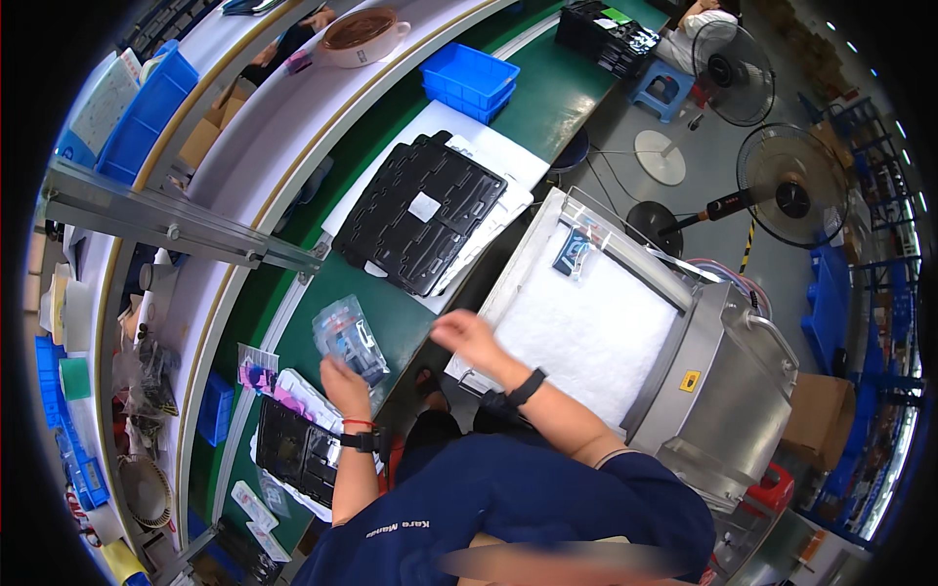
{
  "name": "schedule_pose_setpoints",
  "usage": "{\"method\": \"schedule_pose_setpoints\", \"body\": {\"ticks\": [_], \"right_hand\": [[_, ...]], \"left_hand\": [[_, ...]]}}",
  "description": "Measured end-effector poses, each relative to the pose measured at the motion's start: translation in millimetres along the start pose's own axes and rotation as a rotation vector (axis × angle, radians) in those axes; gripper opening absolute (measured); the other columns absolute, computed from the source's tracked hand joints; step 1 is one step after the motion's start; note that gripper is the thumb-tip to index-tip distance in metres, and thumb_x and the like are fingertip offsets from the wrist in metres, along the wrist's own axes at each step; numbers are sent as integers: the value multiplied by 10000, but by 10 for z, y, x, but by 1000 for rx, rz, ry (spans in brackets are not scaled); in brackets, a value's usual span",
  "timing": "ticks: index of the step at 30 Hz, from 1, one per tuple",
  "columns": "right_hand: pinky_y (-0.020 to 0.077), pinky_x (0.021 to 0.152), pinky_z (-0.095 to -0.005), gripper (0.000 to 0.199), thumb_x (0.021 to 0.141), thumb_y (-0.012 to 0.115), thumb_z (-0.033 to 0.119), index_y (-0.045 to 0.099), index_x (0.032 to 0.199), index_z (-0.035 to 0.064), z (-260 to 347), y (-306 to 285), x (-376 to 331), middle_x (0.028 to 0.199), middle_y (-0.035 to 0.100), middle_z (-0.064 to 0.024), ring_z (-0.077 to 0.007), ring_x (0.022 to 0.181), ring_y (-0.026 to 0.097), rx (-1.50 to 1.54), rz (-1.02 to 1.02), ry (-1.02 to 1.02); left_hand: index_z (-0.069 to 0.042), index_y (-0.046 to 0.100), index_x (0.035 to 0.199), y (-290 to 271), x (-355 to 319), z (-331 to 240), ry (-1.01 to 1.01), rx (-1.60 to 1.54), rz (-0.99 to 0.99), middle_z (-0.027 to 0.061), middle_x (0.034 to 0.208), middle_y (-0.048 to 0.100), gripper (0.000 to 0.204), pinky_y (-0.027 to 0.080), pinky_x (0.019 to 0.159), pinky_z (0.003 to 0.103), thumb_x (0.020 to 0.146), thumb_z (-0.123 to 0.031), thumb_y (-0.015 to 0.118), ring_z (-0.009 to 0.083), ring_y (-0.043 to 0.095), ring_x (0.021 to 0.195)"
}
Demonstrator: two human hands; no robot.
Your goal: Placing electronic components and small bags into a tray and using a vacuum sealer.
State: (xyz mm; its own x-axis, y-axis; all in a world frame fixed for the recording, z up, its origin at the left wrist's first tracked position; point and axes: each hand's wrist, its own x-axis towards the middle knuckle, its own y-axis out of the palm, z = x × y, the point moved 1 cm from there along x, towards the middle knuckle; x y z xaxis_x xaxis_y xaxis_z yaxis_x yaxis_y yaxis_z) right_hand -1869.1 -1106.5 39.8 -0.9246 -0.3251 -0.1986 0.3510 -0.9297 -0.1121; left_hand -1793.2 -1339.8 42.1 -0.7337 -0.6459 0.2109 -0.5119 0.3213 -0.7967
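Note:
My left hand (346,388) is at the near edge of several clear plastic pouches (350,338) on the green workbench (298,337). Its fingers close on the edge of a pouch; the contents look grey-blue but are too small to make out. My right hand (471,342) hangs in the air between the bench and a steel machine (728,391), its fingers curled in and nothing visible in them. On the machine's white bed (581,322), one clear pouch with a dark blue item (575,250) lies at the far end by a metal bar.
Black plastic trays (420,210) are stacked farther along the bench, before blue bins (471,78). Another black tray (293,451) lies by my left forearm. A metal post (176,220) and shelves line the left. Two standing fans (789,195) are beyond the machine.

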Motion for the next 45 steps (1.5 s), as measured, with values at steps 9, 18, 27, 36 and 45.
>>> {"method": "schedule_pose_setpoints", "body": {"ticks": [9, 18, 27, 36, 45], "right_hand": [[298, 988, -331, 658, 791, 621, 210, 279, 1289, -49, 179, 274, -342, 1250, 374, -177, -234, 1195, 345, 451, -267, -84], [400, 812, -260, 331, 927, 421, 249, 532, 1064, -31, -623, -2016, -251, 973, 575, -53, -136, 903, 505, 277, -724, 97], [414, 644, -462, 436, 903, 388, 356, 593, 763, -3, -768, -2736, -169, 736, 566, -255, -420, 742, 545, -788, -745, 280], [438, 605, -396, 388, 891, 450, 343, 615, 837, -4, -1110, -2945, -175, 659, 579, -199, -315, 658, 592, -300, -838, 133], [457, 580, -484, 402, 864, 481, 374, 562, 690, 20, -373, -2784, -266, 652, 586, -214, -401, 636, 577, -936, -871, 273]], "left_hand": [[-8, 514, 1140, 289, -424, -1405, 656, -272, 519, 185, 1108, 512, 425, 407, 812, 382, 725, -74, 579, 339, 468, 994], [-45, 580, 1026, 435, -62, -736, 298, -336, 397, 152, 1074, 539, 317, 417, 829, 358, 712, -58, 628, 295, 503, 1019], [19, 556, 1059, 230, 385, 724, -21, 219, 196, 225, 1072, 523, 395, 402, 872, 403, 726, -167, 658, 369, 507, 978], [15, 438, 1228, 369, 364, 1007, -328, 400, 309, 275, 1186, 442, 743, 356, 935, 434, 716, -491, 626, 403, 448, 1087], [11, 495, 1186, 306, 380, 981, -324, 439, 343, 277, 1161, 455, 735, 371, 919, 429, 704, -531, 615, 397, 461, 1068]]}}
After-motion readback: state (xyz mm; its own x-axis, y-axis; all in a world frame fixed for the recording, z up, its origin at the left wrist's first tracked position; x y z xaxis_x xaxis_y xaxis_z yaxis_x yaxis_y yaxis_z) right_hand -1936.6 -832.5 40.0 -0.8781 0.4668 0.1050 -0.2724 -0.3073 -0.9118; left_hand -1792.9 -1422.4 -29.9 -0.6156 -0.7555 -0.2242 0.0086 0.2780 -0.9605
